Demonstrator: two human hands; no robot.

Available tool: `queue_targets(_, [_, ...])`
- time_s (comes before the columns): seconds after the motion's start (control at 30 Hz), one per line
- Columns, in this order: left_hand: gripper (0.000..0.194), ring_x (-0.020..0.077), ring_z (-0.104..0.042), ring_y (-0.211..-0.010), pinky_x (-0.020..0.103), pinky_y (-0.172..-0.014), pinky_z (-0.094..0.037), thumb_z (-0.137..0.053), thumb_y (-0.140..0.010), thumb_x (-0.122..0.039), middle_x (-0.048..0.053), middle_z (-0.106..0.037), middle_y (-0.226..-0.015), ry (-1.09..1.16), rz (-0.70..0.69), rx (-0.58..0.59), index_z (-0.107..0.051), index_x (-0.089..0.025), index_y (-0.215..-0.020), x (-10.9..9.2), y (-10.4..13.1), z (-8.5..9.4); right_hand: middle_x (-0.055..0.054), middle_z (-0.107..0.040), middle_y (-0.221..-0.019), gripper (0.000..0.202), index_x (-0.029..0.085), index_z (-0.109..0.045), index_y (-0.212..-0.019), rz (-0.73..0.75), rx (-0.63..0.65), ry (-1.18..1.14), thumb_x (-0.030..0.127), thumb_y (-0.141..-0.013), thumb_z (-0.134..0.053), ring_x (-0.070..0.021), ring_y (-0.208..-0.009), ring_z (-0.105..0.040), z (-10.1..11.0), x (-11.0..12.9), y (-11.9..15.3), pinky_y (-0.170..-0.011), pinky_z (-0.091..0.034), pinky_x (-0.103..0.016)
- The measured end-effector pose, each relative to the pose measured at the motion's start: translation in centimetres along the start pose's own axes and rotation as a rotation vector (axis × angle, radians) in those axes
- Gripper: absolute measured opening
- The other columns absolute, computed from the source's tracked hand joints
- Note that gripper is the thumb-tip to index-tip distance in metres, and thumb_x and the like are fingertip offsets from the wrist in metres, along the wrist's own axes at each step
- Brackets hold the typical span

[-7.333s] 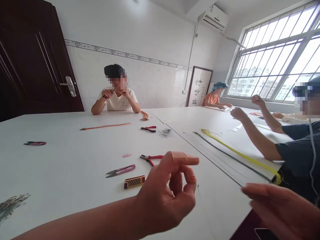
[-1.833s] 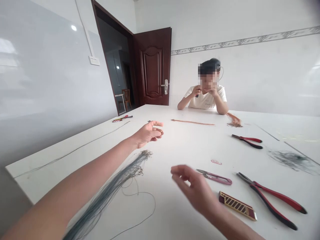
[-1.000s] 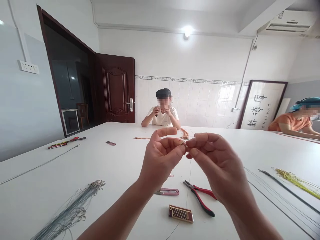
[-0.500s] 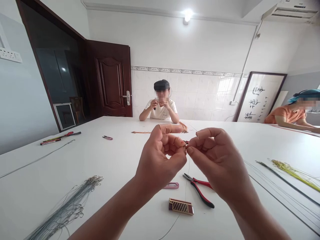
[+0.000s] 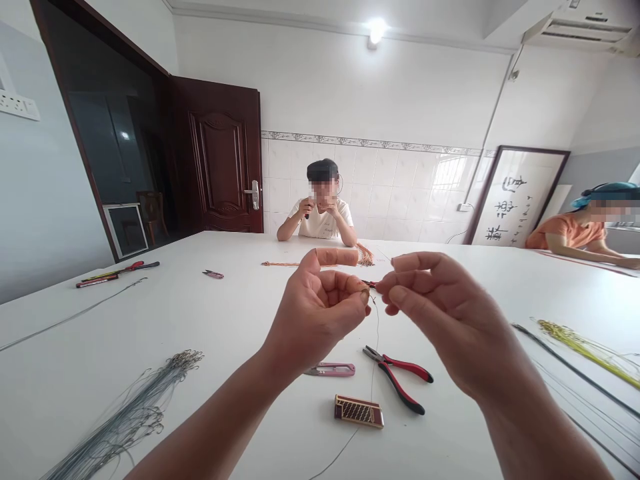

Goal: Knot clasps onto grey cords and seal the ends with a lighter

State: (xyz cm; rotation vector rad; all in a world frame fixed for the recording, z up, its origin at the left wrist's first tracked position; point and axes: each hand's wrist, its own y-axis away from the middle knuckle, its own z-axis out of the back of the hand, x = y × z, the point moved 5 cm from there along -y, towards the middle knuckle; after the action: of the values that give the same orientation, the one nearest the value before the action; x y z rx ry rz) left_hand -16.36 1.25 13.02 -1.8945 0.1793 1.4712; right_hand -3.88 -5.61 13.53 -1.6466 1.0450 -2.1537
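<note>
My left hand [image 5: 323, 303] is closed in a pinch, thumb against the curled index finger, on a thin grey line [image 5: 378, 333]. Just below the fingertips the line carries a small dark knot or bit [image 5: 374, 301], too small to name. From there it runs down to the table and passes under a small flat patterned case [image 5: 359, 411]. Close beside the left fingertips is my right hand [image 5: 430, 293], its thumb pressed to bent fingers; what they hold is hidden. Red-and-black pliers [image 5: 395, 377] lie below the hands, jaws apart, with pink thread snips [image 5: 335, 369] to their left.
A bundle of grey looped lines [image 5: 150, 393] lies at front left, yellow-green strands [image 5: 585, 343] at right. Farther off are small snips [image 5: 213, 274], red-handled tools [image 5: 117, 274] and orange cords [image 5: 366, 255]. One person [image 5: 320, 207] sits opposite, another [image 5: 575, 230] at far right.
My right hand has drawn a little to the right, away from the left fingertips, and its thumb has lifted off the meeting point. The knotted spot on the line now shows.
</note>
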Motion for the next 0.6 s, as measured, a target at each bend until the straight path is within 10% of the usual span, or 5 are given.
queue_targets(0.3, [0.03, 0.0072, -0.053, -0.059, 0.019, -0.054, -0.044, -0.063, -0.075, -0.012, -0.005, -0.057, -0.066, -0.023, -0.051, -0.004, -0.051, -0.023, -0.099, -0.1, 0.3, -0.4, 0.003, -0.058, -0.075, 0.017, 0.024, -0.052, -0.097, 0.037, -0.017, -0.057, 0.019, -0.083, -0.061, -0.011, -0.069, -0.058, -0.3, 0.1, 0.1, -0.062, -0.051, -0.023])
queue_targets(0.6, [0.032, 0.0045, -0.046, -0.05, 0.017, -0.047, -0.036, -0.064, -0.07, -0.008, -0.003, -0.06, -0.067, 0.134, -0.214, -0.174, -0.052, -0.022, -0.095, -1.1, -1.4, 2.3, 0.005, -0.052, -0.056, 0.031, 0.026, -0.053, -0.114, -0.346, 0.107, -0.198, 0.036, -0.085, -0.061, -0.0058, -0.039, -0.036, 0.8, -0.6, 2.5, -0.034, -0.028, -0.016])
